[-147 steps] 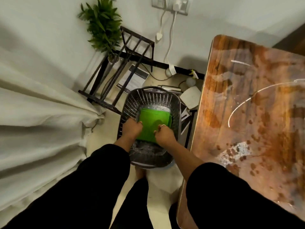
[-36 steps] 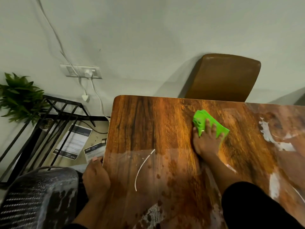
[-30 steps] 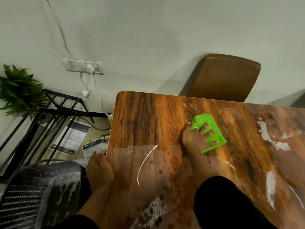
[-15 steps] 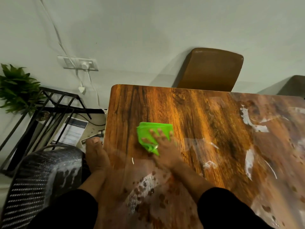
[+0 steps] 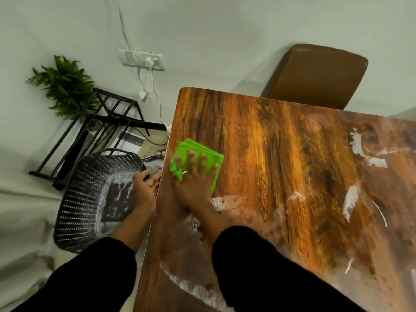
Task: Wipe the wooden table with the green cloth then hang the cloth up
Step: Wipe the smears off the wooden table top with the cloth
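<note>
**Green cloth pressed flat near the worktop's left edge**

No brand, label or writing can be read: a printed sheet [image 5: 132, 140] lies on the floor under the black metal rack [image 5: 99, 122], but its text is too small and blurred to make out.

The right hand [image 5: 194, 179] lies palm down on the green cloth [image 5: 198, 157], fingers spread and extended, pinning the folded cloth against the wooden worktop [image 5: 281, 165]. The hand is flat rather than clenched; it presses the cloth instead of gripping it. The cloth sits just beside the worktop's left edge, with its far part showing beyond the fingertips.

The left hand [image 5: 145, 188] is off the worktop, loosely curled at the rim of the dark perforated basket [image 5: 90, 199] where that rim meets the worktop's edge. Whether it actually grips the rim cannot be told. Both arms wear black sleeves [image 5: 258, 266].

White smears and brown spots [image 5: 351, 199] mark the glossy worktop nearer the person and to the right. A brown chair [image 5: 319, 75] stands at the far side, a potted plant [image 5: 65, 86] stands by the wall, and a wall socket [image 5: 141, 61] carries a white plug and cable.
</note>
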